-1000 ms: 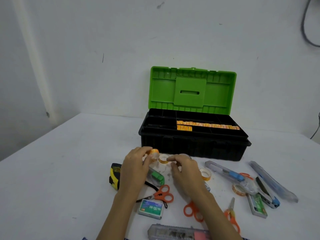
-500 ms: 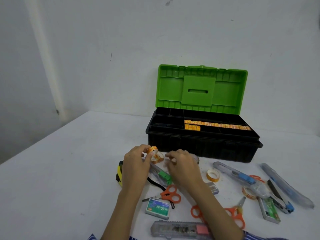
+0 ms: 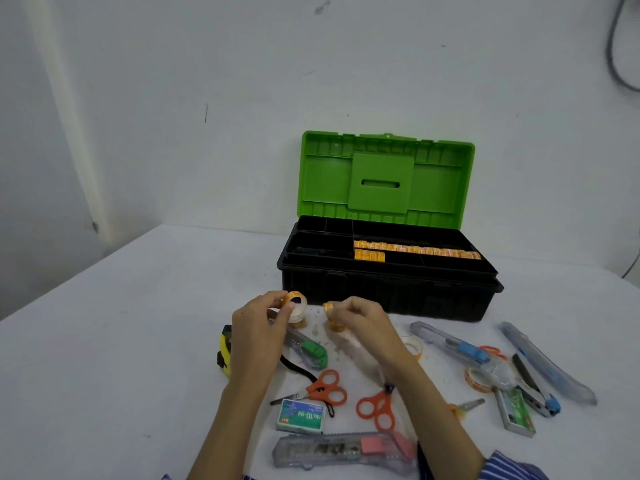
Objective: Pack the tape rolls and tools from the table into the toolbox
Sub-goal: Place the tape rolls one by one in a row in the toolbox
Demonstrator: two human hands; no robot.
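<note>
Above the white table (image 3: 121,341), both hands (image 3: 258,327) (image 3: 363,320) pinch small tape rolls (image 3: 296,301).

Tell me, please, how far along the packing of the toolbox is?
Early stage. Done: rows of orange tape rolls already sit in the open toolbox. In hand: the left hand and right hand each pinch a small tape roll. Left: scissors, staple box, cutters and more tape on the table.

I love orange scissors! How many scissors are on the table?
3. One pair lies below the left hand, one beside the right forearm, one mostly hidden behind that forearm. An orange loop near the blue-slider knife may be a fourth.
</note>
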